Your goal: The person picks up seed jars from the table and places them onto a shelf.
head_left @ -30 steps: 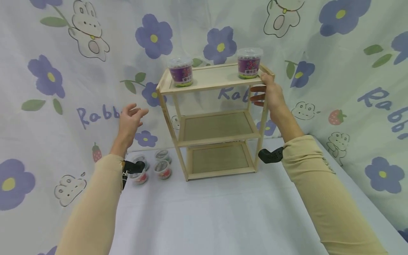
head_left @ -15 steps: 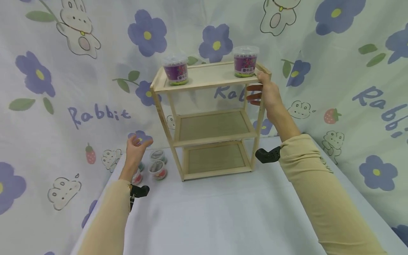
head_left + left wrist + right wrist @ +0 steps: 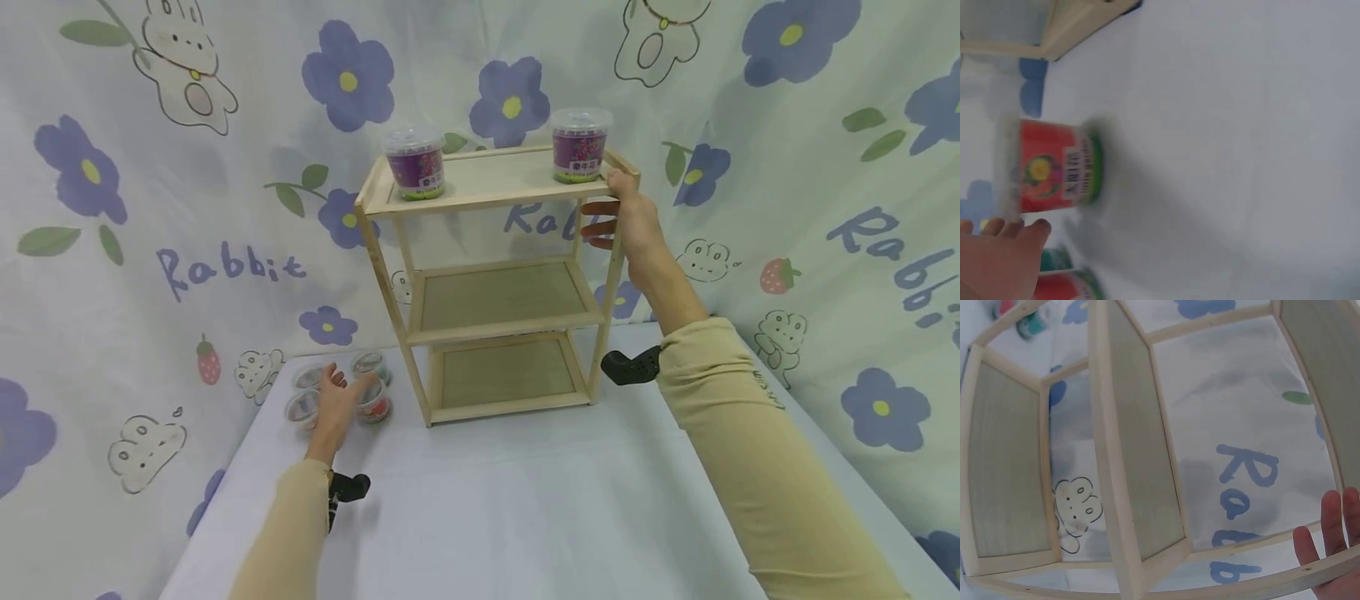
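A three-tier wooden rack (image 3: 495, 173) stands on the white table. My right hand (image 3: 637, 229) grips its top right corner, the thumb at the upper edge and the fingers past the post. In the right wrist view, those fingers (image 3: 1331, 519) show beyond the post. Low on the left, my left hand (image 3: 334, 414) reaches among several small lidded tubs, its fingers loosely spread. A tub with a red label and green base (image 3: 1047, 165) stands right by those fingertips in the left wrist view. Part of another red-labelled tub (image 3: 1063, 286) shows beside the hand.
Two purple-labelled tubs with clear lids sit on the rack's top tier, one at the left (image 3: 417, 171) and one at the right (image 3: 580, 154). Behind hangs a cloth (image 3: 450, 50) printed with flowers and rabbits. A teal-based tub (image 3: 369, 363) stands near the rack's left leg.
My left hand has come down from beside the rack to the tubs on the table. My right hand keeps its grip on the rack's corner. The view has shifted slightly.
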Action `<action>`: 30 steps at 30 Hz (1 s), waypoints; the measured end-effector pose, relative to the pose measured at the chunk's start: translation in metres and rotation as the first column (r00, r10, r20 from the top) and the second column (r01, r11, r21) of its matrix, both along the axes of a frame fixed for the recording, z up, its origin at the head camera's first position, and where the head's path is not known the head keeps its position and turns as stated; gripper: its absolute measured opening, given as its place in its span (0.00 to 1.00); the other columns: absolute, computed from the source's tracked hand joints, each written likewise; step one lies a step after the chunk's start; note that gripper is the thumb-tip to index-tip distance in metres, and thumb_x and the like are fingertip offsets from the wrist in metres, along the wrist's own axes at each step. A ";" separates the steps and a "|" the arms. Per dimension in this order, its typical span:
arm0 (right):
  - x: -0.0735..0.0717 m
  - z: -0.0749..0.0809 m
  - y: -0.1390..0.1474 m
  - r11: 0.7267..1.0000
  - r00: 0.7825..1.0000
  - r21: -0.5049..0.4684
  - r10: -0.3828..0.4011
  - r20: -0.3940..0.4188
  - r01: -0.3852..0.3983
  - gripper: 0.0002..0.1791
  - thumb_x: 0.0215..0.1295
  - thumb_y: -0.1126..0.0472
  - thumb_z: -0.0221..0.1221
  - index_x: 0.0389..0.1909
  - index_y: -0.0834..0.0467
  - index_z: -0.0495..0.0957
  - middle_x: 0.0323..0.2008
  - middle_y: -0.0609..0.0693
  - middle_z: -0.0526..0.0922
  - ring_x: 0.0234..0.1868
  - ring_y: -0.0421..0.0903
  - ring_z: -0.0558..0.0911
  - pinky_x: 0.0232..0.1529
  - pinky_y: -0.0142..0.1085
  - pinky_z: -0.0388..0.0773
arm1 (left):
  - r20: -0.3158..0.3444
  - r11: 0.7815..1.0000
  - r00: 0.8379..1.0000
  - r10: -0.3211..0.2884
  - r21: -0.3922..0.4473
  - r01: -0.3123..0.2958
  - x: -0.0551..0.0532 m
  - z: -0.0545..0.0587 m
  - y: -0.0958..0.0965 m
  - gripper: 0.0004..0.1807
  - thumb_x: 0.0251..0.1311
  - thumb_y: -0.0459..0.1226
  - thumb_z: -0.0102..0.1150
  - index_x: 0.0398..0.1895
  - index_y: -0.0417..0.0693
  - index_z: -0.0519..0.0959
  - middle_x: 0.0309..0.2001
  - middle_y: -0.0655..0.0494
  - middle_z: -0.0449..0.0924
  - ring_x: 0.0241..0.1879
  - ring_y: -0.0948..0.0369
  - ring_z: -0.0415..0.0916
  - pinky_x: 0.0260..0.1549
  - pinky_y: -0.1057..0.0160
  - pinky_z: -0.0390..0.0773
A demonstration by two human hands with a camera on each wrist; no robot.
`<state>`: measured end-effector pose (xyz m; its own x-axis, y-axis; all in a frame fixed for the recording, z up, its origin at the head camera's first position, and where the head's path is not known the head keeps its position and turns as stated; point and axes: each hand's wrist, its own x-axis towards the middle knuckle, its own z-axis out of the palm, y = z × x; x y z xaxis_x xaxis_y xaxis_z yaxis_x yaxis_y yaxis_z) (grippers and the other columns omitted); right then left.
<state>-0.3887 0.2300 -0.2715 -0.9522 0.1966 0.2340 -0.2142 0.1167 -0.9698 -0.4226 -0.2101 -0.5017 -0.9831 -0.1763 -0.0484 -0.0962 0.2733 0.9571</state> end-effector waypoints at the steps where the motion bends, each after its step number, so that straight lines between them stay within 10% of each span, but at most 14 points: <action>1: 0.000 0.000 0.000 1.000 1.000 0.000 0.000 0.000 0.000 0.37 0.71 0.34 0.36 0.64 0.57 0.71 0.44 0.46 0.79 0.40 0.47 0.81 0.55 0.45 0.74 | 0.003 1.000 1.000 0.001 0.009 -0.001 0.001 -0.005 0.001 0.56 0.63 0.45 0.64 0.79 0.45 0.33 0.78 0.37 0.40 0.77 0.44 0.42 0.73 0.48 0.50; 15: -0.002 -0.001 -0.001 1.000 1.000 -0.019 -0.006 -0.003 0.005 0.36 0.71 0.34 0.38 0.63 0.57 0.72 0.42 0.46 0.80 0.40 0.48 0.82 0.54 0.45 0.75 | -0.007 0.995 0.995 0.096 -0.029 -0.097 0.002 -0.046 0.011 0.56 0.56 0.45 0.69 0.79 0.43 0.42 0.76 0.33 0.44 0.75 0.41 0.46 0.73 0.45 0.49; 30: -0.002 -0.001 0.000 1.000 1.000 -0.017 -0.001 -0.010 0.001 0.37 0.71 0.34 0.38 0.65 0.57 0.71 0.42 0.46 0.81 0.43 0.52 0.82 0.55 0.45 0.76 | -0.055 0.990 0.996 0.065 -0.120 -0.071 0.006 -0.051 0.005 0.48 0.58 0.46 0.68 0.75 0.39 0.54 0.69 0.33 0.61 0.68 0.42 0.60 0.70 0.45 0.56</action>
